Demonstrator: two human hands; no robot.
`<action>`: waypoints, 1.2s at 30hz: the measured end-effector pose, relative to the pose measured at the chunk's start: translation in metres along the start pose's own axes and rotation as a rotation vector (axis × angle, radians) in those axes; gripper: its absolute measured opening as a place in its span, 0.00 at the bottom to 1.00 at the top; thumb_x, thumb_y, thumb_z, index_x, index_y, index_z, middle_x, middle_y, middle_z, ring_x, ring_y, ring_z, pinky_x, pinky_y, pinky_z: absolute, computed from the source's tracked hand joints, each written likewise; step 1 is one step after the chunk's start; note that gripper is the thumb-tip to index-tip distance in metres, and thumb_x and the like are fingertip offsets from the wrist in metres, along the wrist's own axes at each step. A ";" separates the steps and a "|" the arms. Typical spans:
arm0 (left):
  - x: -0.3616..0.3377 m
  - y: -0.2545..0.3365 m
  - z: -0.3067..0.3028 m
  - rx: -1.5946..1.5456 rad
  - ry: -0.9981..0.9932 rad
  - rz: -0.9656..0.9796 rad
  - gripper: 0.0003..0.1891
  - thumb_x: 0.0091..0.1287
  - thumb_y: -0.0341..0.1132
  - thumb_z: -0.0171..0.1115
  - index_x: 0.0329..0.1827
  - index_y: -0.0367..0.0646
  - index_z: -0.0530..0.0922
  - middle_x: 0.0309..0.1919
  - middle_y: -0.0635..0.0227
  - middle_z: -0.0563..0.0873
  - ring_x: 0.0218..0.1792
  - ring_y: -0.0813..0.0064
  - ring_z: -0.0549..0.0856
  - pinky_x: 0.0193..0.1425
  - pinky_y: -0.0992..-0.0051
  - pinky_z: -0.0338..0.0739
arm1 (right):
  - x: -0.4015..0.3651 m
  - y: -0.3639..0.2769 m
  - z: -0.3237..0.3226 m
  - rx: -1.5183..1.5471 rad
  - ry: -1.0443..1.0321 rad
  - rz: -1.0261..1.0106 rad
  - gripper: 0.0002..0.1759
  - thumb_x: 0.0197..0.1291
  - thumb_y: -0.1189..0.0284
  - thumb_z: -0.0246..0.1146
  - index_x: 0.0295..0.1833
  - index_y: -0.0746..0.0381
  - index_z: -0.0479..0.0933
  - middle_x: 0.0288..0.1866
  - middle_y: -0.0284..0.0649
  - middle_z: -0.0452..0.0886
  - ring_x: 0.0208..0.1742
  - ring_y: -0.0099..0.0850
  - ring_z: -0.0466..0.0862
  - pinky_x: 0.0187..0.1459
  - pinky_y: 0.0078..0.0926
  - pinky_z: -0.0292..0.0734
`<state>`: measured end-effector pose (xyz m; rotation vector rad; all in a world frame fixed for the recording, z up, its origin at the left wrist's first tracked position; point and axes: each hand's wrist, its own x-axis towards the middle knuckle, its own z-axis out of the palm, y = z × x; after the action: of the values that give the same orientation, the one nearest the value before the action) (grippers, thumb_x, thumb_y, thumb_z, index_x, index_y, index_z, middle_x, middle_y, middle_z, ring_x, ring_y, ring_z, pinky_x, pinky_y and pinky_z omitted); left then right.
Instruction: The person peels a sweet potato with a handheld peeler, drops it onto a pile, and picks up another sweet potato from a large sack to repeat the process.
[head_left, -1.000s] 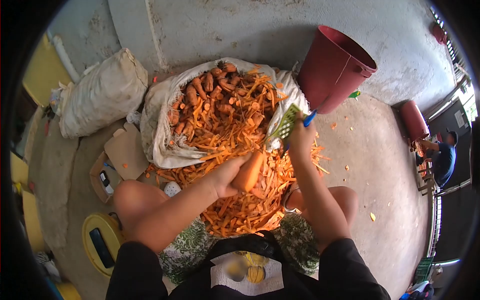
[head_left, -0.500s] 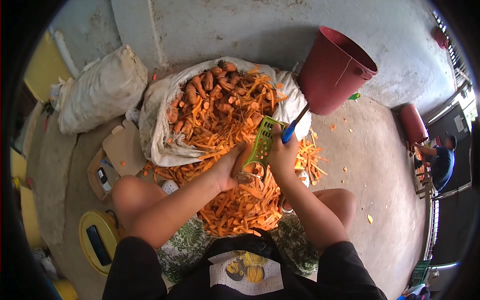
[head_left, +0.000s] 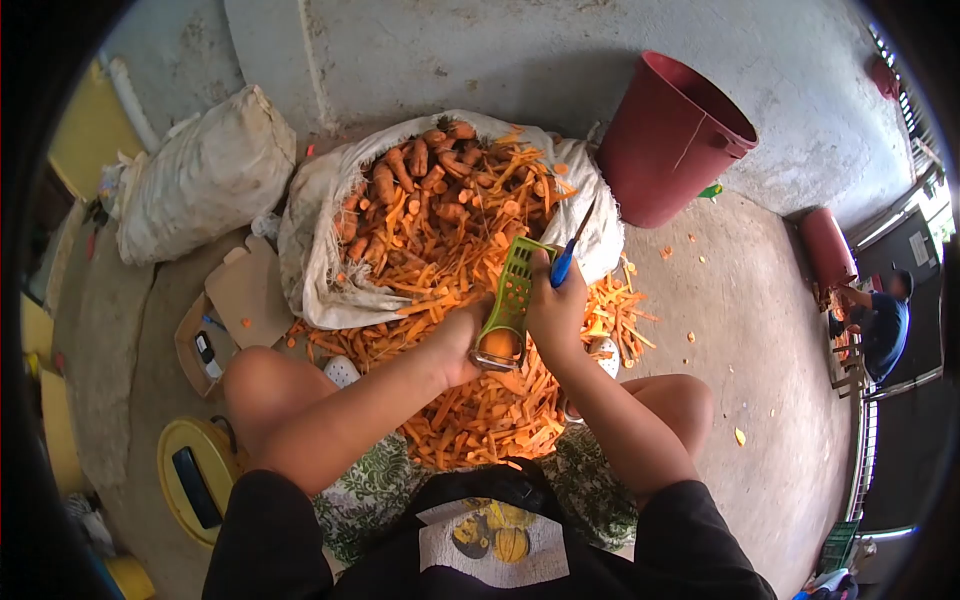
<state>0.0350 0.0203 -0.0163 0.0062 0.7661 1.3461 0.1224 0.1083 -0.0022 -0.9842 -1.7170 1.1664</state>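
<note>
My left hand (head_left: 462, 345) is closed at the lower left of a green slicer (head_left: 517, 280); a carrot (head_left: 500, 345) shows at the slicer's lower end, by its metal rim. My right hand (head_left: 556, 310) is wrapped round a knife (head_left: 564, 262) with a blue handle, its blade pointing up and right, and its fingers also touch the slicer's right side. Cut carrot sticks (head_left: 485, 420) are heaped between my legs. Behind the slicer, an open white sack (head_left: 315, 270) holds whole carrots (head_left: 395, 175) and more sticks.
A red bucket (head_left: 665, 140) leans at the wall behind right. At left are a full sack (head_left: 205, 180), a cardboard box (head_left: 250, 300) and a yellow lid (head_left: 175, 450) bearing a phone (head_left: 197, 487). A person (head_left: 885, 325) is far right, near another red container (head_left: 828, 248).
The slicer has shifted slightly left and stands more upright. My right hand has moved left and down a little, and the knife now points more steeply upward.
</note>
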 end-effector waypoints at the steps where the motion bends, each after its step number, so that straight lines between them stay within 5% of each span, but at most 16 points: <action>1: 0.000 0.000 -0.001 -0.001 0.000 0.000 0.17 0.71 0.44 0.35 0.48 0.43 0.68 0.35 0.67 0.78 0.34 0.74 0.80 0.37 0.73 0.78 | 0.000 -0.002 0.000 -0.002 -0.002 0.000 0.14 0.63 0.64 0.53 0.32 0.65 0.69 0.17 0.34 0.67 0.19 0.22 0.64 0.22 0.24 0.61; 3: -0.001 0.000 -0.004 0.185 -0.078 -0.035 0.17 0.71 0.45 0.35 0.46 0.43 0.70 0.35 0.68 0.78 0.34 0.77 0.79 0.36 0.75 0.78 | 0.004 -0.001 0.000 -0.005 -0.004 0.001 0.14 0.63 0.64 0.53 0.32 0.64 0.68 0.17 0.34 0.67 0.18 0.22 0.64 0.21 0.24 0.61; 7: -0.013 0.004 -0.003 0.344 -0.124 -0.213 0.20 0.72 0.44 0.33 0.53 0.41 0.69 0.37 0.66 0.79 0.30 0.75 0.79 0.34 0.74 0.78 | 0.063 0.045 -0.026 -0.024 0.354 -0.062 0.15 0.65 0.65 0.51 0.27 0.63 0.67 0.16 0.31 0.66 0.17 0.20 0.62 0.20 0.22 0.58; 9: -0.033 0.006 0.017 0.424 -0.201 -0.198 0.23 0.72 0.47 0.32 0.57 0.40 0.67 0.38 0.66 0.79 0.29 0.78 0.79 0.34 0.76 0.77 | 0.078 0.045 -0.040 0.161 0.416 0.132 0.15 0.65 0.65 0.51 0.31 0.65 0.70 0.18 0.30 0.68 0.17 0.19 0.64 0.20 0.22 0.60; 11: -0.023 0.004 0.003 0.352 -0.214 -0.166 0.24 0.71 0.48 0.35 0.58 0.40 0.67 0.39 0.66 0.79 0.31 0.77 0.79 0.34 0.75 0.77 | 0.070 0.027 -0.038 0.171 0.380 0.051 0.14 0.64 0.64 0.52 0.33 0.65 0.70 0.20 0.30 0.70 0.18 0.18 0.65 0.20 0.21 0.61; 13: -0.022 0.009 0.006 0.279 -0.022 -0.097 0.23 0.71 0.48 0.38 0.58 0.40 0.67 0.39 0.67 0.79 0.32 0.76 0.80 0.34 0.75 0.78 | 0.043 -0.008 -0.022 0.366 0.254 0.178 0.12 0.63 0.67 0.54 0.29 0.62 0.69 0.19 0.26 0.66 0.18 0.15 0.62 0.20 0.19 0.57; 17: -0.022 0.015 0.005 0.322 0.039 -0.099 0.18 0.70 0.44 0.40 0.51 0.39 0.69 0.37 0.63 0.78 0.34 0.71 0.80 0.36 0.69 0.79 | 0.015 -0.017 -0.003 0.239 0.009 0.100 0.14 0.63 0.63 0.54 0.30 0.63 0.67 0.18 0.29 0.67 0.18 0.19 0.64 0.19 0.20 0.59; 20: 0.002 0.007 -0.028 0.184 -0.230 -0.062 0.17 0.70 0.43 0.40 0.46 0.40 0.70 0.36 0.61 0.78 0.35 0.69 0.81 0.36 0.66 0.79 | 0.007 -0.007 0.006 0.143 -0.058 -0.035 0.15 0.62 0.65 0.54 0.28 0.63 0.65 0.17 0.30 0.65 0.17 0.20 0.62 0.19 0.22 0.58; 28: -0.008 0.004 -0.011 0.112 0.050 -0.068 0.16 0.69 0.41 0.38 0.45 0.40 0.70 0.35 0.64 0.80 0.35 0.70 0.81 0.36 0.65 0.79 | -0.008 -0.011 0.014 0.097 -0.088 -0.109 0.15 0.63 0.67 0.54 0.27 0.64 0.63 0.15 0.34 0.64 0.17 0.22 0.63 0.19 0.25 0.60; 33: -0.012 0.003 -0.007 0.391 0.031 -0.073 0.17 0.70 0.44 0.39 0.45 0.40 0.71 0.33 0.67 0.80 0.33 0.74 0.81 0.34 0.71 0.79 | 0.018 0.000 0.002 -0.106 0.138 0.000 0.14 0.63 0.65 0.53 0.30 0.65 0.69 0.15 0.34 0.68 0.16 0.22 0.65 0.19 0.25 0.61; 35: -0.030 0.002 0.008 0.469 -0.131 -0.171 0.18 0.70 0.48 0.41 0.43 0.42 0.71 0.27 0.70 0.77 0.26 0.80 0.77 0.30 0.78 0.75 | 0.053 0.016 -0.021 -0.302 0.271 0.043 0.15 0.64 0.65 0.52 0.32 0.65 0.71 0.16 0.33 0.69 0.16 0.21 0.64 0.19 0.24 0.60; 36: -0.029 -0.002 0.006 0.407 -0.157 -0.194 0.20 0.69 0.51 0.41 0.45 0.42 0.70 0.30 0.71 0.77 0.28 0.80 0.77 0.31 0.78 0.75 | 0.068 0.026 -0.029 -0.160 0.345 0.103 0.14 0.63 0.66 0.53 0.29 0.65 0.70 0.16 0.31 0.67 0.17 0.20 0.63 0.20 0.24 0.59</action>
<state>0.0385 -0.0032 0.0017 0.3475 0.8721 0.9771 0.1288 0.1862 -0.0073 -1.3021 -1.5113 0.8697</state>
